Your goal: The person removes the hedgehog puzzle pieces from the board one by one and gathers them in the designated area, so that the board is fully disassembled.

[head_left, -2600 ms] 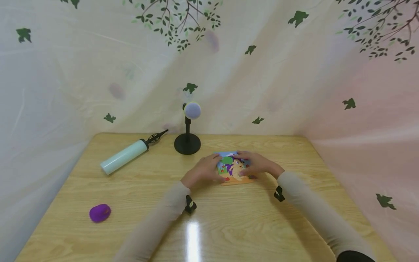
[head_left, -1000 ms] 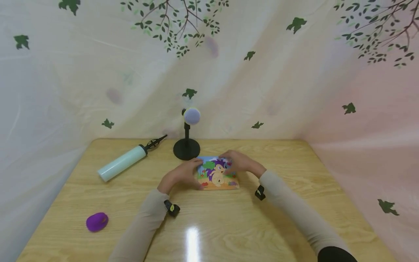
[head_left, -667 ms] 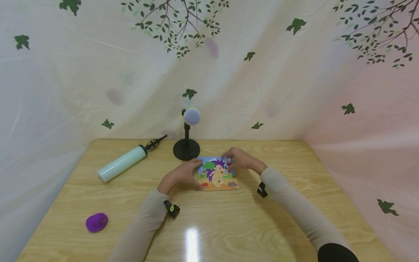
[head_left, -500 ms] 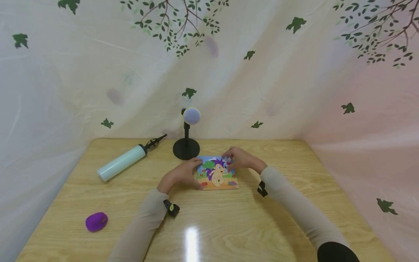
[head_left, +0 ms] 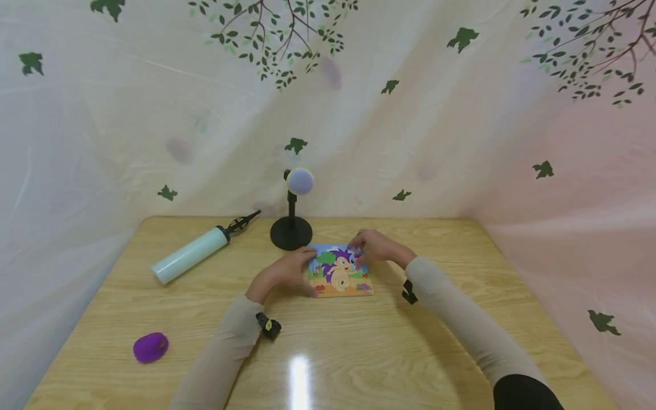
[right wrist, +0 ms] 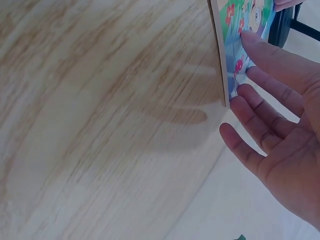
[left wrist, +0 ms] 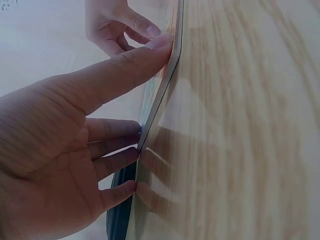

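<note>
We see a flat picture puzzle board (head_left: pixel 341 272) lying on the wooden table (head_left: pixel 359 353), just in front of the black stand (head_left: pixel 291 230). Our left hand (head_left: pixel 285 273) rests against the board's left edge, thumb and fingers fairly straight and touching it, gripping nothing. Our right hand (head_left: pixel 376 248) lies at the far right corner, its fingers (right wrist: pixel 265 116) relaxed and extended on the picture. A pale green pump (head_left: pixel 192 252) and 1 purple lump (head_left: pixel 151 347) sit well apart to the left

Puzzle board (head_left: pixel 342 273) left edge hidden under left hand (head_left: pixel 283 273).
</note>
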A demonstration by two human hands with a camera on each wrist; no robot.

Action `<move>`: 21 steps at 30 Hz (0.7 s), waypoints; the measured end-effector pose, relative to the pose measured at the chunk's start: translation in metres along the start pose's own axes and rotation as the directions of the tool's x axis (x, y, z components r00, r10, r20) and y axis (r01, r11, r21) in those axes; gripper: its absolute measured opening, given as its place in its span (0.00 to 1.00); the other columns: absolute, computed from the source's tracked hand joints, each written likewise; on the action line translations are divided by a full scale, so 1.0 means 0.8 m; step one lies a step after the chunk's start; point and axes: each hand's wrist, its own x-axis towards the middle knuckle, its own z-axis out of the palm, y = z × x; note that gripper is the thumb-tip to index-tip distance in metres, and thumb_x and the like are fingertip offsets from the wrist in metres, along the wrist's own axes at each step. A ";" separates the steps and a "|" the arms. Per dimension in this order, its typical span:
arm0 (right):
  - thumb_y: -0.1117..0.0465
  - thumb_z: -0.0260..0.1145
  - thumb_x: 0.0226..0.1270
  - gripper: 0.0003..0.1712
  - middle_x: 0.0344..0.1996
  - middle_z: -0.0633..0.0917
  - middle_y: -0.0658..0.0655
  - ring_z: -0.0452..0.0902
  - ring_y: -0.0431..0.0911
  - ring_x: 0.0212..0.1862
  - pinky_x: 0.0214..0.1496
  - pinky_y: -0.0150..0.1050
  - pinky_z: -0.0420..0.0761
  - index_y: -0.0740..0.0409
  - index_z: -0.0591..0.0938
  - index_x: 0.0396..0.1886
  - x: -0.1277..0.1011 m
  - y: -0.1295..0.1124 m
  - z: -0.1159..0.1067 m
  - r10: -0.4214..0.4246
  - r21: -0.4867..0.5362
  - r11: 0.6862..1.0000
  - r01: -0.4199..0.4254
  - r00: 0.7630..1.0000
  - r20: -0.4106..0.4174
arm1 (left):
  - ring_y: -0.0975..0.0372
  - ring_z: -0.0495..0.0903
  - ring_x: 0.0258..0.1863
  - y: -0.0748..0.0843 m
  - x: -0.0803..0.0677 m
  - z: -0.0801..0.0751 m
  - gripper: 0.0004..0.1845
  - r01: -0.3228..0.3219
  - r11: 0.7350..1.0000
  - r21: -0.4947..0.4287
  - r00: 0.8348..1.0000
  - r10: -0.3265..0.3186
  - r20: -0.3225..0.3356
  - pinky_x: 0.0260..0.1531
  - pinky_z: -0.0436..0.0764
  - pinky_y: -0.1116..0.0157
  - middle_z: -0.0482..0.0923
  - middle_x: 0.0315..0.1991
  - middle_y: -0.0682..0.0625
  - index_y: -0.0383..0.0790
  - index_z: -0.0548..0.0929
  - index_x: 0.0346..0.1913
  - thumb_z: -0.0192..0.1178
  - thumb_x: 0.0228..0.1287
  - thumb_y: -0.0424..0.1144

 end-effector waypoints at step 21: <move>0.61 0.81 0.56 0.22 0.52 0.84 0.59 0.79 0.52 0.55 0.63 0.47 0.81 0.57 0.88 0.51 0.010 0.001 -0.002 0.119 0.083 0.989 -0.119 0.993 0.005 | 0.44 0.57 0.79 0.001 -0.001 0.000 0.57 -0.015 1.000 -0.005 1.000 0.015 -0.017 0.79 0.59 0.49 0.56 0.79 0.40 0.35 0.62 0.78 0.81 0.48 0.50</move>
